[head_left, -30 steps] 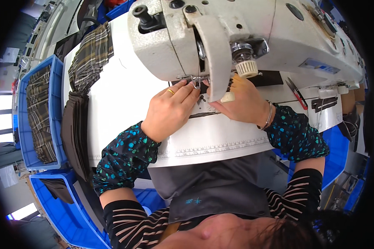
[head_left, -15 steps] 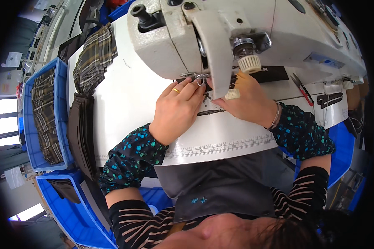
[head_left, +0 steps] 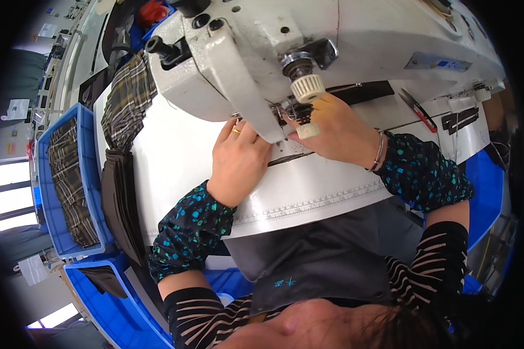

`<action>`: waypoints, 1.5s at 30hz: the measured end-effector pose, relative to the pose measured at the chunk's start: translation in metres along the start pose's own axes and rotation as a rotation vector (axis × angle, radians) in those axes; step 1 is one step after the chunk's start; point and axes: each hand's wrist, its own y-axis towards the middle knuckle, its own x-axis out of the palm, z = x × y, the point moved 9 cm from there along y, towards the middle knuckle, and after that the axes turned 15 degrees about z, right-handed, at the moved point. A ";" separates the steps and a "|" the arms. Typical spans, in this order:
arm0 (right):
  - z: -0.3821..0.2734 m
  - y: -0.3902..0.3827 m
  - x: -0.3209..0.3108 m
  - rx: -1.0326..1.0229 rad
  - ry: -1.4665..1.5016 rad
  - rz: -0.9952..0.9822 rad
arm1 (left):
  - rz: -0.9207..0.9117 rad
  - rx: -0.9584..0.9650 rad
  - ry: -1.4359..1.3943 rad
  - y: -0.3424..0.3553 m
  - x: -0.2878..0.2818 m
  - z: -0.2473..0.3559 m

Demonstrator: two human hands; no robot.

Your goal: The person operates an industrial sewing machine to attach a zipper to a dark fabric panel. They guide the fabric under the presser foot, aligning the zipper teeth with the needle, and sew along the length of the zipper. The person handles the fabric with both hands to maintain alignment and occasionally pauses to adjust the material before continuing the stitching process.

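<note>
My left hand, with a gold ring, rests on the white table beside the needle area of a sewing machine. Its fingers are bent and close together, tips tucked behind the machine head. My right hand reaches in from the other side, thumb and forefinger drawn together near the needle. The tension knob and a smaller knob cover part of it. Whatever lies under the fingertips is hidden. A dark strip runs out behind my right hand. Nearer me, a dark slot crosses the table.
Red-handled scissors or snips lie at the right. Dark folded fabric and plaid fabric hang along the table's left edge. A blue bin holds more plaid pieces; another blue bin stands nearer. A printed ruler follows the front edge.
My view has shifted, so the machine head sits further left in the picture. Both hands stay at the needle area; the left fingertips are now more hidden behind the machine.
</note>
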 end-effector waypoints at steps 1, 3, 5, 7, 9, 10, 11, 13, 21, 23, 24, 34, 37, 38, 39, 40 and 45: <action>0.000 0.000 0.000 -0.010 -0.005 0.005 | 0.009 0.001 -0.005 0.001 -0.001 0.000; -0.001 -0.001 0.000 -0.015 0.000 -0.010 | 0.029 0.002 -0.015 0.002 -0.002 0.001; 0.000 -0.001 0.000 -0.010 0.012 -0.015 | 0.035 0.001 -0.016 0.003 -0.003 0.001; 0.002 0.000 0.001 0.006 0.029 -0.011 | 0.035 0.006 -0.011 0.004 -0.003 0.001; 0.004 -0.001 0.002 0.021 0.043 -0.011 | 0.033 0.013 -0.002 0.003 -0.003 0.001; 0.004 -0.001 0.002 0.028 0.050 -0.012 | 0.031 0.008 -0.003 0.003 -0.003 0.001; 0.004 -0.001 0.002 0.028 0.050 -0.015 | 0.028 0.005 -0.005 0.004 -0.003 0.001; 0.004 -0.001 0.002 0.029 0.051 -0.018 | 0.014 -0.001 -0.008 0.003 -0.002 0.000; 0.005 0.000 0.001 0.017 0.060 -0.024 | 0.017 0.033 0.023 -0.003 0.001 0.000; 0.007 -0.002 0.001 0.010 0.065 -0.007 | 0.047 0.046 0.018 -0.003 0.000 0.001; 0.010 -0.004 0.001 0.010 0.074 0.018 | 0.061 0.053 0.015 -0.003 -0.001 0.002; 0.016 -0.009 -0.008 0.097 -0.188 -0.143 | 0.070 0.088 0.072 -0.001 -0.002 0.003; -0.032 -0.011 -0.015 -0.095 -0.344 -0.246 | 0.052 0.053 0.071 -0.005 -0.004 -0.001; -0.040 -0.010 -0.019 -0.118 -0.279 -0.233 | 0.050 0.032 0.048 -0.009 -0.004 0.000; -0.048 -0.010 -0.023 -0.143 -0.212 -0.219 | 0.049 0.011 0.026 -0.011 -0.004 0.000; -0.053 -0.008 -0.026 -0.167 -0.144 -0.205 | 0.035 0.000 0.030 -0.013 -0.004 -0.001; -0.017 0.015 -0.031 0.017 0.105 -0.273 | 0.003 -0.012 0.021 -0.013 -0.008 -0.001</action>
